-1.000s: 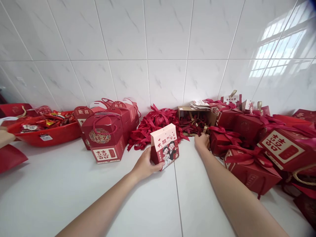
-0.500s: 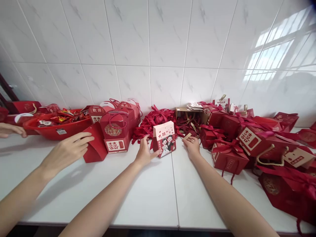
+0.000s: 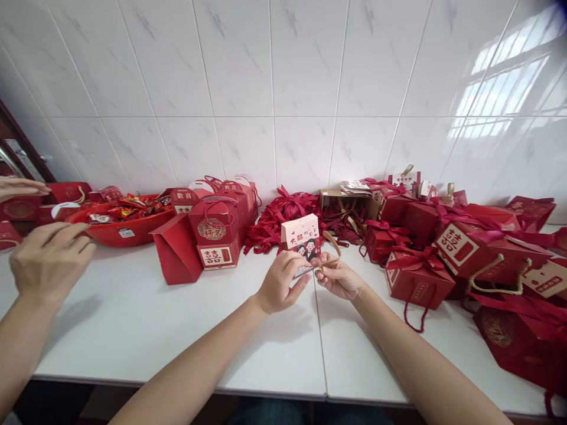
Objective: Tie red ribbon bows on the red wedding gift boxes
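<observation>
My left hand (image 3: 280,284) is closed round a small pink and red gift box (image 3: 301,236) printed with a cartoon couple, holding it just above the white counter (image 3: 177,330). My right hand (image 3: 339,277) pinches a thin gold cord handle (image 3: 331,243) that loops up beside the box's right side. The two hands nearly touch in front of the box. Behind it lies a heap of red ribbons (image 3: 283,215).
Another person's hand (image 3: 46,260) hovers at the left near a red bowl of sweets (image 3: 119,227). A folded red bag (image 3: 177,248) and stacked red boxes (image 3: 217,230) stand left of centre. An open cardboard box (image 3: 345,206) and several ribboned red boxes (image 3: 416,277) crowd the right.
My right hand has drawn back from the cardboard box with a gold cord and met the left hand at the gift box. The other person's hand has moved left, away from the folded red bag.
</observation>
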### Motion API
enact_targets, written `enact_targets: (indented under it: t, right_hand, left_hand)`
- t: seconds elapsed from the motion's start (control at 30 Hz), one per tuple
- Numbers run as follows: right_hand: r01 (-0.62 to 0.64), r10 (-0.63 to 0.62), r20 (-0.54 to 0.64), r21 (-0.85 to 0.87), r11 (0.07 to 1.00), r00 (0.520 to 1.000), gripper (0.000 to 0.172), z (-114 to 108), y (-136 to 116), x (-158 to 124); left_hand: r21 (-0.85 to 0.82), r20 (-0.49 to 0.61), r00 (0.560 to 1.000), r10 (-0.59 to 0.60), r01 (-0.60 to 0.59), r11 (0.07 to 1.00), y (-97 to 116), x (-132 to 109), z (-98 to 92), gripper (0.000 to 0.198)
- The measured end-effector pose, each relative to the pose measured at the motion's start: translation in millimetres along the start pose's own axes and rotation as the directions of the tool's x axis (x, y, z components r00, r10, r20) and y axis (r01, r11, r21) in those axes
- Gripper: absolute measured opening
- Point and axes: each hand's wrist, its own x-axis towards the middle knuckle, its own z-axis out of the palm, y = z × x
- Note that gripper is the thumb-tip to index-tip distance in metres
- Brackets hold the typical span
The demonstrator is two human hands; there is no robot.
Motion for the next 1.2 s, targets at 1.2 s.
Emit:
enact_targets:
  t: [1.2]
  right_hand:
    - [0.191, -0.310, -0.240, -0.415, 0.889, 0.920, 0.029, 33.4, 21.5, 8.0]
  left_hand:
    - [0.067, -0.073, 0.927, -0.369, 0.373, 0.925, -9.4, -3.2, 10.0, 0.015]
